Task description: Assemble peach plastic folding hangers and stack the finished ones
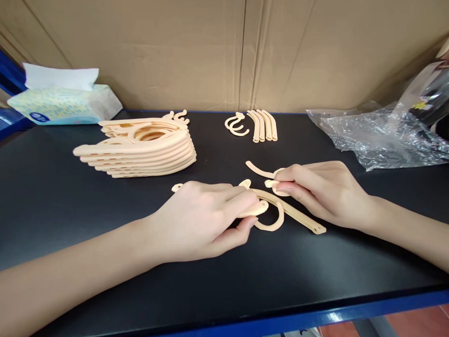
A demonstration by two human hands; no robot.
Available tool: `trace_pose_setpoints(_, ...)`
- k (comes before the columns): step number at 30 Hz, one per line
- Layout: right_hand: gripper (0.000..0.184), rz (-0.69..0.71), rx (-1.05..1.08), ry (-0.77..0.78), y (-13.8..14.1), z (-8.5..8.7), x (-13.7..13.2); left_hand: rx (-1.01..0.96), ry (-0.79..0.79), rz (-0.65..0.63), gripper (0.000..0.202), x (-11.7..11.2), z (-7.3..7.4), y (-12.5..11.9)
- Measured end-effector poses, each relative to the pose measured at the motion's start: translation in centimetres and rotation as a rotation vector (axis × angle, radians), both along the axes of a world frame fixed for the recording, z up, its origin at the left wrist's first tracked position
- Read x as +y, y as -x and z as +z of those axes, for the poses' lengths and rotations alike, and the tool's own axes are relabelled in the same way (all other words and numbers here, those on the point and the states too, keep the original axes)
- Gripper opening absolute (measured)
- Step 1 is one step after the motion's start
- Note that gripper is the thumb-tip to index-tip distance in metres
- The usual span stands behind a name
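My left hand (204,219) is closed on a cream plastic hanger arm (254,209) lying on the black table (61,192). A curved hook (272,223) sits just under its end. My right hand (321,191) pinches a second cream hanger piece (259,170) with its fingertips. A long straight arm (300,218) runs out beneath the right hand toward the front right. Both hands meet near the table's middle.
A stack of several assembled cream hangers (144,148) lies at the left. Loose hooks (236,124) and straight arms (265,125) lie at the back. A tissue pack (65,101) is far left, a clear plastic bag (387,135) far right. Cardboard (229,46) walls the back.
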State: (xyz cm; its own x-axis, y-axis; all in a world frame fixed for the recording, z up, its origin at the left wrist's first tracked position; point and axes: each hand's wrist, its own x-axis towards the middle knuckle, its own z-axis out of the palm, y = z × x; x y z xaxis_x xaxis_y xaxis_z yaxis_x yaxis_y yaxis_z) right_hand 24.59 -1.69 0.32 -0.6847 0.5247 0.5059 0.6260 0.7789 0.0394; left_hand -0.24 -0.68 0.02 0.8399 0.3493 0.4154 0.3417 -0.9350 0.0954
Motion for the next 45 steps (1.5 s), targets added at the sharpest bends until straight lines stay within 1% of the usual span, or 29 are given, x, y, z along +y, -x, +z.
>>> trace_pose_setpoints(3, 0.017, -0.002, 0.060, -0.009, 0.15, -0.01, -0.28, 0.003, -0.001, 0.002, 0.012, -0.01, -0.14, 0.03)
trace_pose_setpoints(8, 0.023, 0.005, 0.069, -0.063, 0.45, 0.21, -0.64, 0.026, 0.013, -0.001, 0.013, -0.14, 0.07, -0.04)
trace_pose_setpoints(12, 0.024, 0.039, 0.022, -0.044, 0.26, 0.16, -0.51, 0.027, 0.020, 0.003, 0.013, -0.09, 0.13, -0.09)
trace_pose_setpoints(17, 0.016, 0.042, -0.006, 0.003, 0.05, 0.09, -0.22, 0.016, 0.033, -0.022, 0.012, -0.04, -0.09, -0.01)
trace_pose_setpoints(21, 0.019, 0.049, -0.017, 0.034, 0.08, 0.16, -0.16, 0.025, 0.044, -0.037, 0.010, -0.15, 0.01, 0.02)
trace_pose_setpoints(26, 0.017, 0.062, -0.017, 0.064, 0.06, 0.14, -0.14, 0.012, 0.028, -0.071, 0.009, -0.19, 0.38, -0.11)
trace_pose_setpoints(29, 0.019, 0.063, -0.025, 0.045, 0.06, 0.12, -0.05, 0.020, 0.028, -0.084, 0.010, -0.20, 0.45, -0.18)
trace_pose_setpoints(33, 0.023, 0.062, -0.039, 0.011, 0.09, 0.13, 0.02, 0.028, 0.035, -0.083, 0.011, -0.18, 0.37, -0.14)
trace_pose_setpoints(41, 0.027, 0.062, -0.035, 0.093, 0.20, 0.09, -0.11, 0.040, 0.043, -0.076, 0.009, -0.18, 0.38, -0.08)
trace_pose_setpoints(45, 0.029, 0.050, -0.088, 0.090, 0.16, -0.09, -0.24, 0.045, 0.050, -0.082, 0.010, -0.21, 0.37, -0.05)
